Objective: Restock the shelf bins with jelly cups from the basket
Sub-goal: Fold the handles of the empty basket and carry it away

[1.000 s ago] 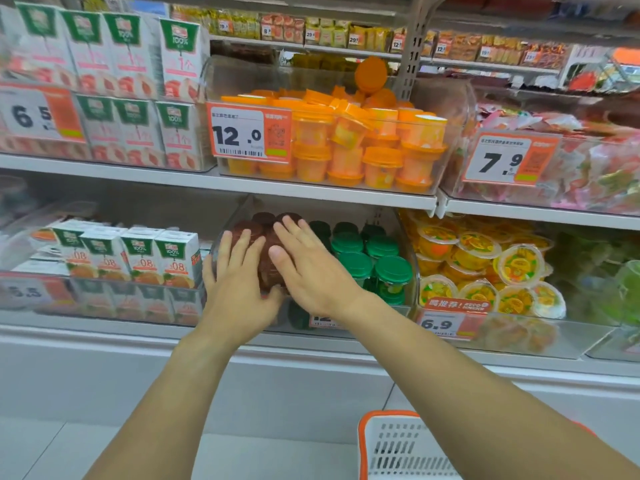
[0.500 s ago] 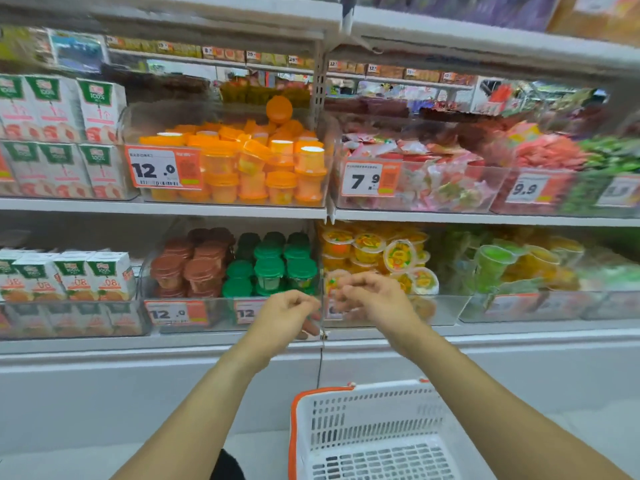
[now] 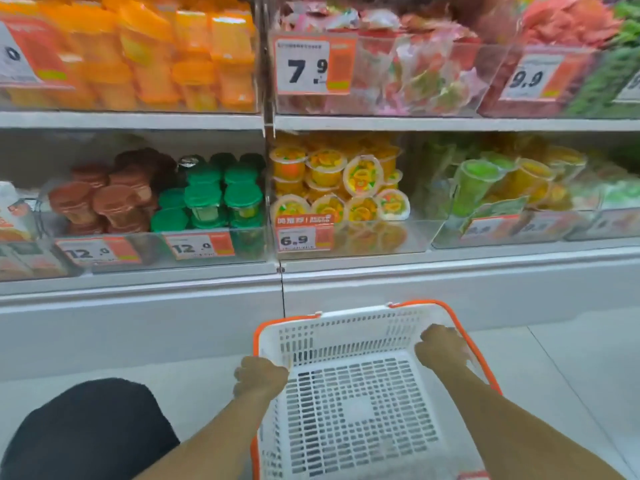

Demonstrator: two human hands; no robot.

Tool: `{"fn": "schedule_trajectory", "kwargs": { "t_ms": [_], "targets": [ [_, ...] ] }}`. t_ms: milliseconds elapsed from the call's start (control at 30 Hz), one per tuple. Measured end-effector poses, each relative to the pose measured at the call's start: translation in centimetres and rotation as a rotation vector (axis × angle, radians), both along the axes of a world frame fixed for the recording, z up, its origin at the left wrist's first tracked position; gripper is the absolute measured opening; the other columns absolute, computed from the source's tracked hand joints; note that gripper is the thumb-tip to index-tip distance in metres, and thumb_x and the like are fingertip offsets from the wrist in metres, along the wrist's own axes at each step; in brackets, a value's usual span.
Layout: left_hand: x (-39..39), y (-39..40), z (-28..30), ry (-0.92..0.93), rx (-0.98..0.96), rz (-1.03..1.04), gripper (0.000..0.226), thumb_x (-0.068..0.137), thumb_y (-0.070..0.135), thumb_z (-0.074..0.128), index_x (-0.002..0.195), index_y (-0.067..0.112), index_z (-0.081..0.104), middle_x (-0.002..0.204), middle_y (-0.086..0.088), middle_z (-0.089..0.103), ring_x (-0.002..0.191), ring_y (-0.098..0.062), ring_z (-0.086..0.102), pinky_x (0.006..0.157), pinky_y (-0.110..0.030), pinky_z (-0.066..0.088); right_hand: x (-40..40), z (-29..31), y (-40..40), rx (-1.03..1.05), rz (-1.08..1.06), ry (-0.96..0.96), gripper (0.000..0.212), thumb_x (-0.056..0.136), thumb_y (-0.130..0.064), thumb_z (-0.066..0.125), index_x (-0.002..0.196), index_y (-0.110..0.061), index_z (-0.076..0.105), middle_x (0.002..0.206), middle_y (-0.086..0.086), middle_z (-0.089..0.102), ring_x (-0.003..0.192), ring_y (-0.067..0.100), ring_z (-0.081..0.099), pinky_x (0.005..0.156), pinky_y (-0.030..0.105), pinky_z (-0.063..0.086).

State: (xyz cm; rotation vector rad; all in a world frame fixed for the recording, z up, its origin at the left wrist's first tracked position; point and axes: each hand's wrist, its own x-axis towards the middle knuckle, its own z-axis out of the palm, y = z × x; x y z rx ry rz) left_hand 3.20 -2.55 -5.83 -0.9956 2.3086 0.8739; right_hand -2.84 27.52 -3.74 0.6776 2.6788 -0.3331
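Brown-lidded jelly cups [image 3: 100, 199] fill the clear bin at the left of the lower shelf, with green-lidded cups [image 3: 221, 199] packed just beside them in the middle-left. Below each group a price tag reads 12.0. To their right, past the shelf divider, sits a bin of yellow fruit jelly cups [image 3: 341, 188] tagged 6.9, and further right a bin of green and yellow cups [image 3: 502, 181], blurred. Across the top of the frame, the upper shelf carries orange tubs [image 3: 166, 53] at the left and bagged sweets [image 3: 415, 71] at the right.

Low in the frame, the white basket [image 3: 346, 337] with an orange rim stands on the pale floor; no cups show inside it. The left hand [image 3: 260, 375] curls its fingers round the basket's left rim. The right hand [image 3: 441, 344] grips the right rim likewise.
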Motion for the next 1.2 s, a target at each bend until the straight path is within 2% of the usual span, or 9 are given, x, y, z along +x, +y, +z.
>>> {"fn": "schedule_trajectory", "kwargs": {
  "t_ms": [133, 200, 400, 600, 667, 767, 867, 967, 1200],
  "targets": [
    [0.0, 0.3, -3.3, -0.121, 0.049, 0.029, 0.054, 0.095, 0.020, 0.052, 0.140, -0.006, 0.038, 0.138, -0.016, 0.047, 0.101, -0.022, 0.057, 0.078, -0.027, 0.050, 0.5, -4.9, 3.4, 0.163, -0.243, -0.123, 0.069, 0.086, -0.025, 0.058, 0.147, -0.014, 0.028, 0.149, 0.013, 0.023, 0.137, 0.041, 0.024, 0.113, 0.057, 0.028],
    [-0.3, 0.6, -4.3, -0.130, 0.028, 0.060, 0.060, 0.096, 0.017, 0.053, 0.143, -0.007, 0.025, 0.138, -0.018, 0.046, 0.104, -0.027, 0.057, 0.073, -0.030, 0.043, -0.5, -6.2, 3.0, 0.182, -0.307, -0.153, 0.076, 0.086, -0.025, 0.064, 0.148, -0.010, 0.022, 0.153, 0.016, 0.017, 0.140, 0.045, 0.019, 0.114, 0.061, 0.023],
    [-0.2, 0.1, -2.7, -0.158, -0.123, -0.085, 0.043, 0.099, 0.012, 0.047, 0.137, -0.005, 0.038, 0.134, -0.020, 0.053, 0.117, -0.036, 0.058, 0.078, -0.034, 0.048, -0.3, -6.2, 7.5, 0.202, -0.283, -0.005, 0.048, 0.088, -0.004, 0.055, 0.132, -0.006, 0.035, 0.125, 0.020, 0.043, 0.115, 0.039, 0.046, 0.093, 0.055, 0.045],
    [0.5, 0.5, 3.8, -0.150, -0.095, -0.020, 0.005, 0.088, 0.001, 0.054, 0.089, 0.004, 0.049, 0.079, -0.008, 0.056, 0.058, -0.021, 0.056, 0.045, -0.030, 0.043, 1.6, 1.0, 8.4, -0.162, -0.311, 0.010, 0.011, 0.089, -0.012, 0.052, 0.097, -0.006, 0.054, 0.077, 0.007, 0.056, 0.071, 0.031, 0.056, 0.065, 0.033, 0.046],
    [0.2, 1.3, 5.8, -0.187, 0.072, 0.111, 0.004, 0.082, -0.003, 0.060, 0.081, 0.000, 0.059, 0.079, -0.015, 0.070, 0.063, -0.028, 0.068, 0.056, -0.040, 0.059, 2.3, 3.7, 7.3, -0.445, -0.446, -0.008, 0.010, 0.087, -0.008, 0.056, 0.086, 0.000, 0.061, 0.064, 0.011, 0.065, 0.054, 0.028, 0.060, 0.053, 0.030, 0.050],
    [0.7, 4.1, 9.5, -0.194, 0.451, 0.314, 0.004, 0.089, -0.001, 0.064, 0.088, -0.005, 0.067, 0.080, -0.021, 0.074, 0.068, -0.031, 0.072, 0.074, -0.045, 0.062, 4.2, 7.2, 3.5, -1.120, -0.674, -0.287, 0.025, 0.095, -0.003, 0.048, 0.071, -0.008, 0.049, 0.049, 0.008, 0.048, 0.038, 0.015, 0.044, 0.039, 0.019, 0.036],
    [1.6, 7.4, 13.7, -0.257, 0.644, 0.283, 0.009, 0.095, 0.007, 0.060, 0.092, 0.002, 0.066, 0.082, -0.018, 0.073, 0.069, -0.026, 0.069, 0.070, -0.035, 0.059, 6.6, 9.9, -1.5, -1.255, -0.586, -0.445, 0.026, 0.096, 0.001, 0.048, 0.073, -0.012, 0.045, 0.060, 0.009, 0.040, 0.048, 0.014, 0.038, 0.045, 0.021, 0.029],
    [2.1, 8.7, 16.8, -0.245, 0.644, 0.291, 0.010, 0.092, 0.012, 0.062, 0.097, 0.005, 0.066, 0.084, -0.013, 0.073, 0.070, -0.023, 0.069, 0.068, -0.032, 0.057, 8.3, 13.8, -4.6, -1.230, -0.600, -0.348, 0.009, 0.093, -0.007, 0.059, 0.084, -0.005, 0.063, 0.074, 0.016, 0.061, 0.067, 0.025, 0.056, 0.058, 0.030, 0.045],
    [5.6, 10.6, 27.8, -0.209, 0.761, 0.181, 0.018, 0.095, 0.025, 0.063, 0.104, 0.013, 0.073, 0.093, -0.006, 0.078, 0.092, -0.022, 0.073, 0.092, -0.042, 0.056, 11.9, 26.4, -6.6, -1.318, -0.506, -0.526, 0.055, 0.098, -0.065, 0.035, 0.109, -0.029, 0.074, 0.106, -0.006, 0.075, 0.106, 0.014, 0.067, 0.101, 0.043, 0.049]
  ]
}}
